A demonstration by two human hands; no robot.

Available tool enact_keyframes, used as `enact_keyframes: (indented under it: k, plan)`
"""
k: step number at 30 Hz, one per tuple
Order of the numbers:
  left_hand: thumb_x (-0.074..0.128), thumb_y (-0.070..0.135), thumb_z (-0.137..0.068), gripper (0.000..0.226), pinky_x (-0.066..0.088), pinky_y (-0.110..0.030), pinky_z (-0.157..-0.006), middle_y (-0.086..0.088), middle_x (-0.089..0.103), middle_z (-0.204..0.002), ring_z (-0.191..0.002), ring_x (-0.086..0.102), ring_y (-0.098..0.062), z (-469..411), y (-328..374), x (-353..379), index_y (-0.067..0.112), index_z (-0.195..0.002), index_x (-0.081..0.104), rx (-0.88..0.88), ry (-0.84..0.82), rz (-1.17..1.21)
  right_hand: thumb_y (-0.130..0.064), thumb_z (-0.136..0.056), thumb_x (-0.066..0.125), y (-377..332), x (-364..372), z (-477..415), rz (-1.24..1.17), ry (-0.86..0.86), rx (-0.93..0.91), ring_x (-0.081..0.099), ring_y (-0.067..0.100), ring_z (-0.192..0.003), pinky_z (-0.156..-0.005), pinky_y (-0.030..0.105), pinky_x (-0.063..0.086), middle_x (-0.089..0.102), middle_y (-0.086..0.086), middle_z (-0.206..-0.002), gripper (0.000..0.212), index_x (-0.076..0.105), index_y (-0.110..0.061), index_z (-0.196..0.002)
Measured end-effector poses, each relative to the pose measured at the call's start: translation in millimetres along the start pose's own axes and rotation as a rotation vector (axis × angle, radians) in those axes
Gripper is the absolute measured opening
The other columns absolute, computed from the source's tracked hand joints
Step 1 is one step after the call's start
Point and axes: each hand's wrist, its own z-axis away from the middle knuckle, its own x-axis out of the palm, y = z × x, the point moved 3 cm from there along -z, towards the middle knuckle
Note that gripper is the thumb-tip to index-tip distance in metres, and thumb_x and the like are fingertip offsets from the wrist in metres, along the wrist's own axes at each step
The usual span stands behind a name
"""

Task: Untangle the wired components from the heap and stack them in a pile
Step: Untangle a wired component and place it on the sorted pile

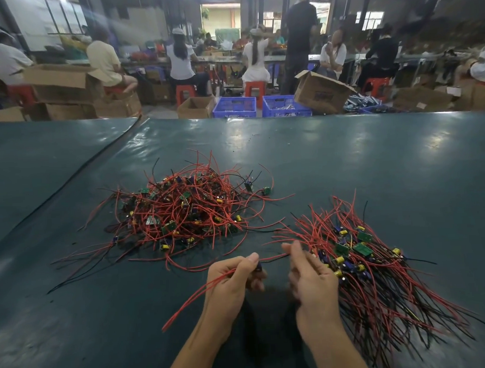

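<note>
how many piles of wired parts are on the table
2: a tangled heap ahead on the left, and a combed-out pile on the right, beside the right hand. The left hand holds one loose part besides.

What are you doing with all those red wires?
A person is sorting little wired circuit boards on a dark green table. The left hand grips one wired component by its red wires. The right hand is blurred beside the straightened pile, so its grip is unclear. The tangled heap farther back holds many more to sort.
</note>
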Motion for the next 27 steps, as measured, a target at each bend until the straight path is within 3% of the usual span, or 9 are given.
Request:
enact_keyframes:
  k: [2,4,10,18,22,24,27]
  plan:
    - [0.076,0.034,-0.078,0.03,0.046,-0.02,-0.052,-0.005,0.064,-0.055,-0.048,0.057,-0.011,-2,1,-4,0.015,-0.055,0.071,-0.006,0.041,-0.024,-0.025,-0.092,0.063,-6,-13,-10,-0.101,0.088,0.007,0.029,0.0,-0.038,-0.034,0.014,0.024,0.041,-0.005,-0.056,0.024,0.076,-0.014,-0.076]
    - [0.072,0.039,-0.074,0.03,0.045,-0.02,-0.051,-0.004,0.065,-0.058,-0.051,0.056,-0.011,-3,1,-9,0.015,-0.057,0.072,-0.033,0.105,0.006,-0.024,-0.094,0.06,-10,-22,-14,-0.146,0.112,-0.026,0.025,0.001,-0.039,-0.035,0.014,0.021,0.039,-0.004,-0.058,0.024,0.075,-0.014,-0.079]
    - [0.069,0.051,-0.066,0.03,0.048,-0.022,-0.05,-0.005,0.066,-0.064,-0.059,0.062,-0.014,-4,2,-11,0.022,-0.066,0.074,-0.103,0.106,0.109,-0.034,-0.081,0.062,-13,-16,-9,-0.179,0.002,-0.107,0.031,0.004,-0.04,-0.037,0.017,0.024,0.055,-0.002,-0.057,0.025,0.078,-0.015,-0.076]
    - [0.067,0.04,-0.073,0.037,0.053,-0.021,-0.055,-0.012,0.075,-0.084,-0.07,0.07,-0.018,-4,-5,-7,0.005,-0.086,0.064,-0.168,0.133,0.121,-0.03,-0.081,0.059,-13,-3,2,-0.157,-0.216,-0.161,0.037,0.005,-0.041,-0.037,0.016,0.029,0.06,0.002,-0.059,0.025,0.079,-0.015,-0.077]
    - [0.069,0.02,-0.073,0.018,0.056,-0.022,-0.056,-0.016,0.074,-0.088,-0.073,0.073,-0.019,-9,-3,-12,0.011,-0.075,0.053,-0.172,0.175,0.411,-0.033,-0.072,0.075,-13,0,8,-0.117,-0.413,-0.096,0.043,0.005,-0.043,-0.04,0.017,0.034,0.064,0.005,-0.061,0.022,0.08,-0.013,-0.08]
    - [0.068,0.014,-0.071,0.015,0.055,-0.02,-0.051,-0.015,0.074,-0.08,-0.063,0.071,-0.016,-11,0,-15,0.01,-0.076,0.054,-0.17,0.206,0.577,-0.018,-0.064,0.089,-11,0,10,-0.124,-0.556,-0.01,0.051,0.008,-0.049,-0.043,0.018,0.037,0.07,0.009,-0.07,0.024,0.08,-0.011,-0.086]
    - [0.063,0.018,-0.074,0.014,0.05,-0.018,-0.042,-0.01,0.07,-0.07,-0.048,0.062,-0.011,-16,4,-17,0.01,-0.084,0.058,-0.227,0.196,0.749,-0.006,-0.067,0.079,-8,0,11,-0.065,-0.619,0.075,0.056,0.009,-0.055,-0.044,0.019,0.04,0.072,0.012,-0.078,0.027,0.079,-0.013,-0.093]
